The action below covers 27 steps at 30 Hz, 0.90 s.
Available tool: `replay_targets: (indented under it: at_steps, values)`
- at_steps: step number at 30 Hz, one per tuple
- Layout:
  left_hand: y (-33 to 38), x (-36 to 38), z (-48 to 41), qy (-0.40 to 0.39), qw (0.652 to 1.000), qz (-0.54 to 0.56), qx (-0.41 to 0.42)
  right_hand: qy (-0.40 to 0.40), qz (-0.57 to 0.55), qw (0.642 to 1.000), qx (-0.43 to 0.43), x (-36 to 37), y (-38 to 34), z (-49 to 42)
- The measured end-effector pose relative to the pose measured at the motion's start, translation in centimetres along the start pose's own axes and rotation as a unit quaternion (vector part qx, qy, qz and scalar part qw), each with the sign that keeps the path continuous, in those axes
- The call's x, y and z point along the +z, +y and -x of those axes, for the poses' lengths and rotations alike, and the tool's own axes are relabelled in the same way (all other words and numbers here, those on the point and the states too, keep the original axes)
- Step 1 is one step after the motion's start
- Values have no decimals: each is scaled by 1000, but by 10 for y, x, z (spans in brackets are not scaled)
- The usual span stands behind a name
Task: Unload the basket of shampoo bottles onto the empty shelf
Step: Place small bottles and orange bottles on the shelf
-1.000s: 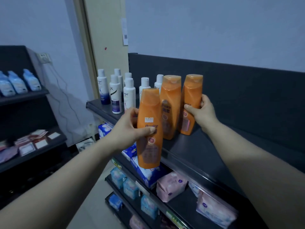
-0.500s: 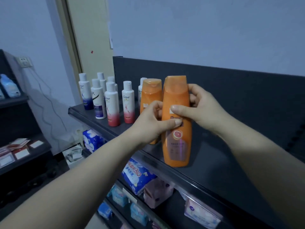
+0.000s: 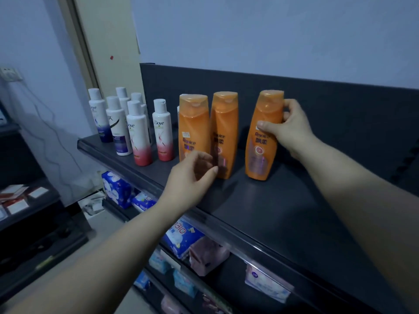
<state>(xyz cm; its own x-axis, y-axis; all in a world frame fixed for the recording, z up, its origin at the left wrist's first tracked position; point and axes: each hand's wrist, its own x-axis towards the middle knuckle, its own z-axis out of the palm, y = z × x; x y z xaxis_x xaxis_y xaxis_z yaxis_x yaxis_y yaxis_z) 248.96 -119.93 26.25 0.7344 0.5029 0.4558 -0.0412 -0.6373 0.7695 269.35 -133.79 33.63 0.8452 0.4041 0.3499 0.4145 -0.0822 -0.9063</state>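
On the dark top shelf [image 3: 260,207], which runs from the near right to the far left against a dark back panel, three orange shampoo bottles stand upright, long axes vertical, caps up, printed labels facing the viewer. The left orange bottle [image 3: 192,128] and the middle orange bottle [image 3: 224,123] stand just beside each other, apparently touching along their sides. The right orange bottle [image 3: 260,155] stands apart from them, with bare shelf between, base on the shelf surface and leaning very slightly left. The right hand [image 3: 294,132] grips this bottle by its upper half: the thumb [image 3: 264,125] lies across the front above the label and the fingers curl round the far right side. The left hand [image 3: 188,182] hangs in front of the lower parts of the left and middle bottles, fingers loosely curled and holding nothing; contact with either bottle cannot be determined. Further left on the same shelf stands a cluster of smaller white bottles [image 3: 162,132], upright, caps up. On the shelves below lie blue and pink soft packets [image 3: 181,239].
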Motion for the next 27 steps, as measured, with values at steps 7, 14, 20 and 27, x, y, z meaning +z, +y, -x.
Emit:
replay_targets:
  at_steps: [7, 14, 20, 27]
  values:
    - [3, -11, 7, -4, 1000, -22, -5, 3, 4, 1000, 1, 30, 14, -18]
    - [14, -22, 16, -33, 999, -35, 13, -31, 135, 990, 20, 17, 21, 23]
    - [33, -28, 28, -85, 987, -103, 89, -20, 328, 943, -60, 1, -6, 113]
    - [49, -19, 75, -161, 963, -123, 180, 9, 449, 893, -20, -15, -33, 233]
